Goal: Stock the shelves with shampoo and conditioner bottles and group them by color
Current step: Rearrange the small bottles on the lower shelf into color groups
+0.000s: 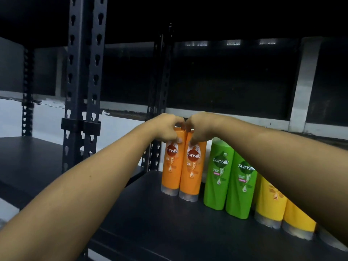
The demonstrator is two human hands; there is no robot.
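Observation:
Two orange Sunsilk bottles stand cap-down, side by side, on the dark shelf [150,213]. My left hand [166,129] grips the top of the left orange bottle [171,170]. Beside it, my right hand [200,129] grips the top of the right orange bottle [192,174]; the two hands touch. To the right stand two green bottles [216,178] [241,187], then two yellow bottles [269,202] [299,221], partly hidden by my right forearm.
A black perforated upright post [82,87] rises at the left front, another post [160,87] behind the orange bottles. A dark shelf board hangs overhead. A second shelf surface [28,157] lies to the left. A white wall runs behind.

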